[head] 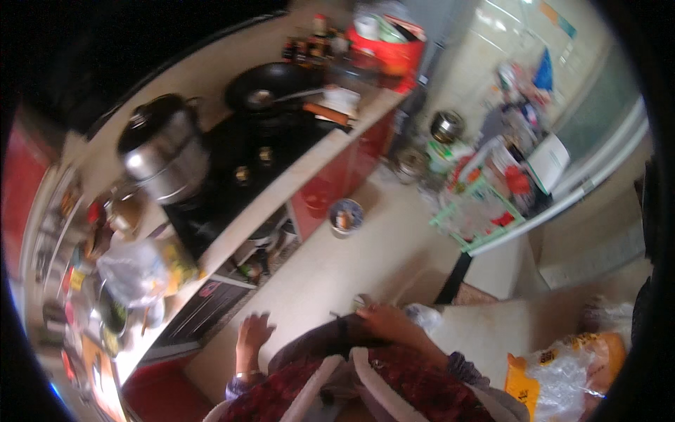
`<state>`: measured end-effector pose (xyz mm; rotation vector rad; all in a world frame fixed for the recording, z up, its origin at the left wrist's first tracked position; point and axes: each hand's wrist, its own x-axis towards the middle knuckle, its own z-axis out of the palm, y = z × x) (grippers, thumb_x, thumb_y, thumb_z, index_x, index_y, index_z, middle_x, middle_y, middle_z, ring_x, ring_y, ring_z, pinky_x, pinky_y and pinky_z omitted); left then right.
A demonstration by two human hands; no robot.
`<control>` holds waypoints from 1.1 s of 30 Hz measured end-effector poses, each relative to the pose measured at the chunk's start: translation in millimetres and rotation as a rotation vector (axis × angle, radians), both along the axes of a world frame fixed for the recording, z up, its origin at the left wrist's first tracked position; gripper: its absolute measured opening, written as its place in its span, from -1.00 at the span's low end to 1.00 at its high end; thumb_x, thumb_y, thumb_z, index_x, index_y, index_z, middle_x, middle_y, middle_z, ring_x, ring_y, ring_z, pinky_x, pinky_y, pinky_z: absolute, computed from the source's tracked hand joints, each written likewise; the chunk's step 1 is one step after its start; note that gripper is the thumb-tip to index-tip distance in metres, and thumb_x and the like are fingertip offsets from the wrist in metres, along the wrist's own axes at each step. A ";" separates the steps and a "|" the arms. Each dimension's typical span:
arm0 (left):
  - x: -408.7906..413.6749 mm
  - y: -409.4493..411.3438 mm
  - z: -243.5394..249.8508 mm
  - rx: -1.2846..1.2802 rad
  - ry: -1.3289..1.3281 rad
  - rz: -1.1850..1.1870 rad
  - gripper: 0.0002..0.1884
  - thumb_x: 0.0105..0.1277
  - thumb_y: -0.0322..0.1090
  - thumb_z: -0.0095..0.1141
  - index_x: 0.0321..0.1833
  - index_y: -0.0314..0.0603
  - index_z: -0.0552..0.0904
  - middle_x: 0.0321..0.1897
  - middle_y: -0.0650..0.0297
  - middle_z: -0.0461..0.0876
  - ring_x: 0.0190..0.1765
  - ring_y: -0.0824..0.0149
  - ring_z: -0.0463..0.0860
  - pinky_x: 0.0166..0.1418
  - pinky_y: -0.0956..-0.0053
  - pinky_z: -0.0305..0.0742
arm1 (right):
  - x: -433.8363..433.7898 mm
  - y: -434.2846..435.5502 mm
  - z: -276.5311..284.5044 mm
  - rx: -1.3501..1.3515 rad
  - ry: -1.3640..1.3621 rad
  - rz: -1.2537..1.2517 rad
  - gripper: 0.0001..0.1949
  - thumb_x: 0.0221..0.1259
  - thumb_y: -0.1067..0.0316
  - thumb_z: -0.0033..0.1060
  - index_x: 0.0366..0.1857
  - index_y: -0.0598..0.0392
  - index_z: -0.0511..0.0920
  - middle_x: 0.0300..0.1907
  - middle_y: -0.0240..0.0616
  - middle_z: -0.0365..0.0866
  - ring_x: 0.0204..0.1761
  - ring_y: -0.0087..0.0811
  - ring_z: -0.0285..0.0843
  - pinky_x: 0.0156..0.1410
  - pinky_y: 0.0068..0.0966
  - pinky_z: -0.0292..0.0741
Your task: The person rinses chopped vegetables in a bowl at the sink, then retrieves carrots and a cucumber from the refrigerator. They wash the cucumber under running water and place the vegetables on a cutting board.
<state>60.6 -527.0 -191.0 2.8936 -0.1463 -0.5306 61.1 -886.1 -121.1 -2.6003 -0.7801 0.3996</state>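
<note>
My left hand (255, 331), empty with fingers apart, hangs over the pale floor beside the counter front. Lower in the middle, my right hand (387, 324) is at the edge of dark clothing (316, 337) over my legs. Blur leaves unclear whether its fingers hold anything. A small roundish thing (361, 301) shows just beyond those fingers; I cannot tell what it is. Further ahead, a blue-patterned bowl (356, 207) with white and orange-brown contents stands on the floor, apart from both hands.
Left, a counter (248, 224) bears a gas stove (295, 137), steel steamer pot (169, 163), black wok (279, 79) and plastic bag (132, 269). A cleaver-like tool's brown handle (326, 113) lies near its edge. Right are a cluttered green basket (477, 240) and yellow packaging (572, 369).
</note>
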 end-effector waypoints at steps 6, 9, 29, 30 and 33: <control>150.7 -211.7 53.9 -0.500 -0.240 -0.350 -0.55 0.22 -0.19 0.17 0.17 -0.13 0.52 -0.12 0.03 0.60 0.00 0.00 0.57 0.07 0.17 0.48 | 35.7 -131.5 27.1 -0.144 0.101 -0.331 -0.67 0.17 0.19 0.15 -0.01 0.06 0.51 -0.19 0.08 0.60 -0.12 0.08 0.58 -0.03 -0.13 0.54; 184.9 -254.3 48.8 -0.559 0.078 -0.523 -0.54 0.30 -0.15 0.11 0.23 -0.16 0.48 -0.03 -0.03 0.58 0.09 -0.03 0.53 0.17 0.18 0.42 | 58.7 -157.3 26.2 -0.084 0.192 -0.360 -0.69 0.16 0.20 0.14 -0.04 0.05 0.51 -0.20 0.06 0.61 -0.11 0.07 0.59 -0.02 -0.13 0.54; 540.2 -459.8 59.9 -0.417 -0.046 -0.708 -0.63 0.28 -0.17 0.07 0.09 -0.19 0.54 -0.03 -0.01 0.56 0.07 -0.03 0.52 0.16 0.15 0.42 | 386.4 -336.9 56.8 -0.037 0.060 -0.447 -0.58 0.13 0.28 0.19 0.11 0.08 0.49 -0.06 0.03 0.58 -0.04 0.01 0.56 0.08 -0.21 0.51; 555.4 -474.9 72.8 -0.370 -0.030 -0.744 -0.60 0.31 -0.18 0.07 0.16 -0.18 0.52 0.06 0.00 0.55 0.14 -0.01 0.50 0.24 0.18 0.39 | 400.9 -353.1 52.0 -0.032 -0.009 -0.460 -0.59 0.12 0.28 0.20 0.10 0.10 0.49 -0.08 0.01 0.59 -0.03 -0.01 0.55 0.08 -0.23 0.51; 588.5 -513.5 94.7 -0.405 -0.099 -0.667 -0.59 0.30 -0.21 0.08 0.17 -0.21 0.52 0.07 0.03 0.55 0.17 0.01 0.48 0.25 0.19 0.38 | 455.7 -398.6 82.9 0.059 -0.056 -0.439 -0.63 0.14 0.29 0.19 0.05 0.09 0.50 -0.07 -0.06 0.56 -0.02 -0.04 0.54 0.07 -0.24 0.50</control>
